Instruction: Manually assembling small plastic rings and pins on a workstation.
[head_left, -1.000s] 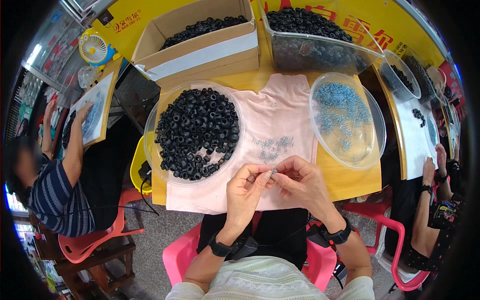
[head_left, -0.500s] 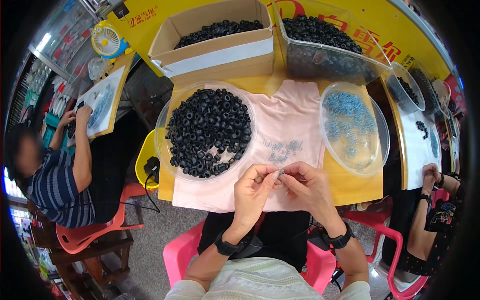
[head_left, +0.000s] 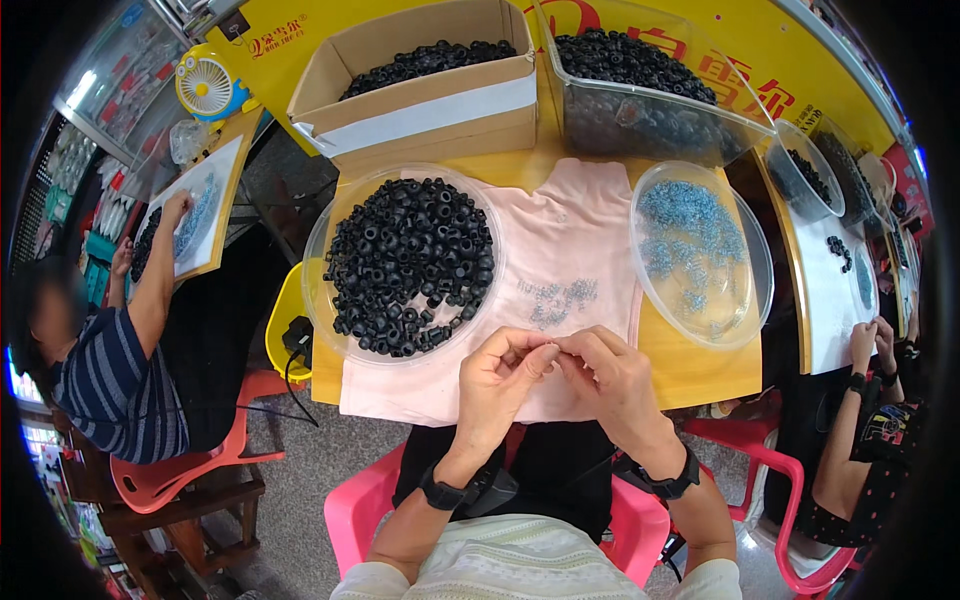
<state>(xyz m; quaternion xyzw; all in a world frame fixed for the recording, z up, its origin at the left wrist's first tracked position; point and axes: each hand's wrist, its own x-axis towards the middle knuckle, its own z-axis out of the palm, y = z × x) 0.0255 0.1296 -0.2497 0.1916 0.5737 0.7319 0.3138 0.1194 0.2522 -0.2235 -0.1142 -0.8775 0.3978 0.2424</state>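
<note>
Pink cloth [head_left: 560,250] at the table's near edge: left hand [head_left: 500,385] and right hand [head_left: 610,380] pinch grips meet on something too small to identify; keep work low over cloth so drops land by the loose blue bits [head_left: 555,300].

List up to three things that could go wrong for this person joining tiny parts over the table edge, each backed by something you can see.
1. The left hand and right hand pinch something tiny over the pink cloth near the table's front edge; a slip could drop it to the floor.
2. The loose small metal pieces lie unconfined and may scatter.
3. The heaped tray of black rings sits close to the left hand; a nudge might spill some.
</note>
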